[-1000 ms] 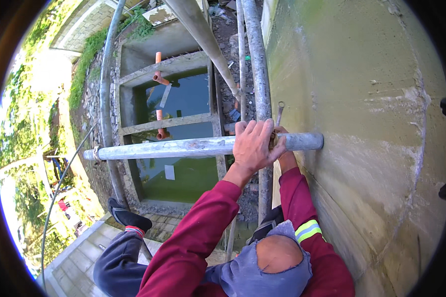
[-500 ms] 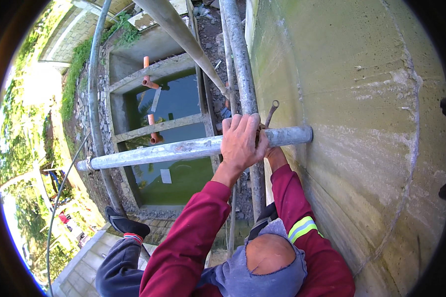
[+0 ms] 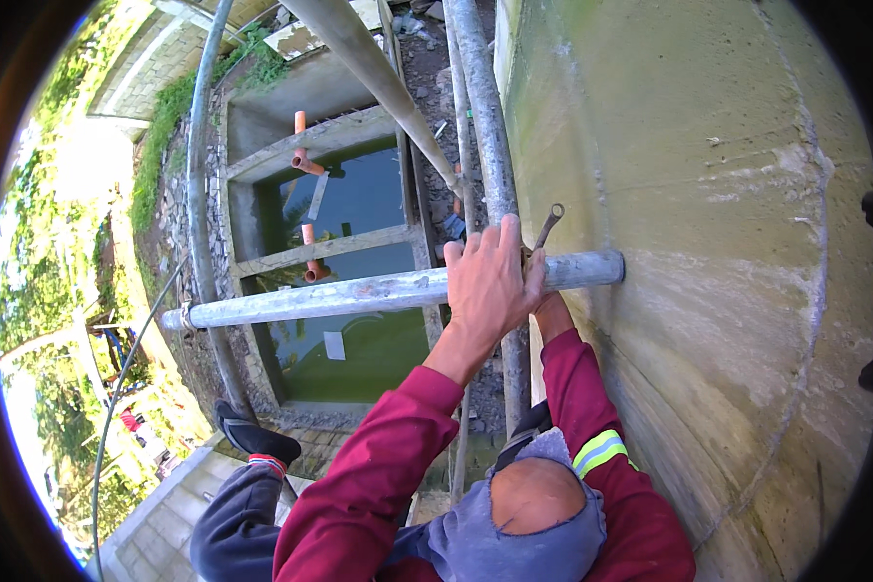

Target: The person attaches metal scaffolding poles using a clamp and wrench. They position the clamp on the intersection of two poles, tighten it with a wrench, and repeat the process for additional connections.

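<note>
A grey metal scaffold pipe (image 3: 359,296) runs crosswise in front of me, its right end close to the wall. My left hand (image 3: 490,281) lies over it where it crosses an upright pipe (image 3: 490,145), fingers stretched out past its far side. Below the crosswise pipe, my right hand (image 3: 554,316) shows only in part; its fingers are hidden. A spanner with a ring end (image 3: 550,225) sticks up beside my left thumb. Its lower end is hidden, as is most of a rusty clamp at the crossing.
A stained concrete wall (image 3: 689,223) rises on the right. Far below lie water-filled concrete tanks (image 3: 354,238) with orange pipe fittings (image 3: 308,161). Another upright pipe (image 3: 200,194) and a dark cable (image 3: 116,388) stand left. My sandalled foot (image 3: 254,432) and torn-trousered knee (image 3: 538,500) are below.
My left hand's fingers have straightened from a bent grip over the pipe. The spanner's ring end leans a little further right. The whole view has shifted slightly.
</note>
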The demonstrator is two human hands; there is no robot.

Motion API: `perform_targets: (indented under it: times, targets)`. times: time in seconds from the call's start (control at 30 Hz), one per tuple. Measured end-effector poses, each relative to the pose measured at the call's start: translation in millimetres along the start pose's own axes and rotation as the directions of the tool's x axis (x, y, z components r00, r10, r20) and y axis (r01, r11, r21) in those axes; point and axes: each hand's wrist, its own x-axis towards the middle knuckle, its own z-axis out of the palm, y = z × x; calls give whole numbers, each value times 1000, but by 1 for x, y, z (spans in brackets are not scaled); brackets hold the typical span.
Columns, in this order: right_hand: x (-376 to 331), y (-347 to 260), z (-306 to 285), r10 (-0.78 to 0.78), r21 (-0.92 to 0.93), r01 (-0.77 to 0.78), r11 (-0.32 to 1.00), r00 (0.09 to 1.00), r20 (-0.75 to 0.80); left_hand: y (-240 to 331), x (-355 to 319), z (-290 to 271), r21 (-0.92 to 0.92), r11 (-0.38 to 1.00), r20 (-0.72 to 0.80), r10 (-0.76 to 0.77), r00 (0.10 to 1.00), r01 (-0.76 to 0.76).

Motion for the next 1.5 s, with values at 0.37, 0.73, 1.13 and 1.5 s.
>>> perform_targets:
  times: [0.37, 0.73, 1.13, 1.5]
  targets:
    - [6, -2, -3, -18, -25, 18, 1000, 1000, 4, 4, 13, -13, -16, 991, 329, -123, 936, 136]
    - [9, -2, -4, -23, -43, 23, 999, 1000, 8, 7, 18, -15, 72, 991, 338, -128, 932, 110]
    - [8, 0, -3, -27, -60, 27, 998, 1000, 3, -4, 6, -6, -19, 1000, 198, 3, 980, 0]
    - [11, -1, -18, -63, -114, 60, 992, 998, -25, -5, 2, 4, -25, 994, 7, 111, 994, -111]
